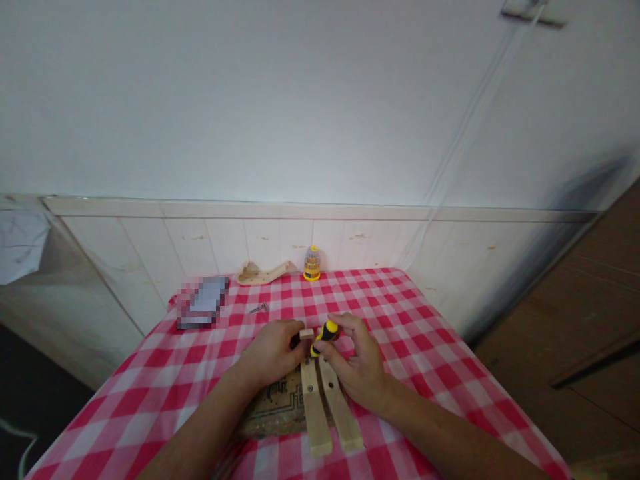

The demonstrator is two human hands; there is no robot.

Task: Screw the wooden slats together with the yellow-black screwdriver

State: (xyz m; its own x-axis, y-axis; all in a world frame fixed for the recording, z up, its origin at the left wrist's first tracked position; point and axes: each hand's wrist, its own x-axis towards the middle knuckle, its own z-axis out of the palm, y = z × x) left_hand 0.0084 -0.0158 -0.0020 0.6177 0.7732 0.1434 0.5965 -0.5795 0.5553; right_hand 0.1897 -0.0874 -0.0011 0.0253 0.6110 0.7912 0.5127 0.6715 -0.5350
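Observation:
My right hand (361, 360) is closed round a yellow and black screwdriver (327, 335), tilted with its tip down at the left wooden piece (316, 420). A dark screw head (311, 389) shows in that piece. My left hand (275, 353) is closed on the far end of the wood, near a small block end (307, 334); its fingertips are partly hidden. Beside it lies a second wooden piece (345, 417) with a dark hole, under my right hand. Both pieces rest partly on a dark patterned board (277, 408).
On the red and white checked tablecloth (200, 380) lie a phone-like device (205, 302), several loose screws (261, 308) and a curved wooden part (265, 273). A clear and yellow bit container (312, 264) stands at the back, near the panelled wall (225, 240).

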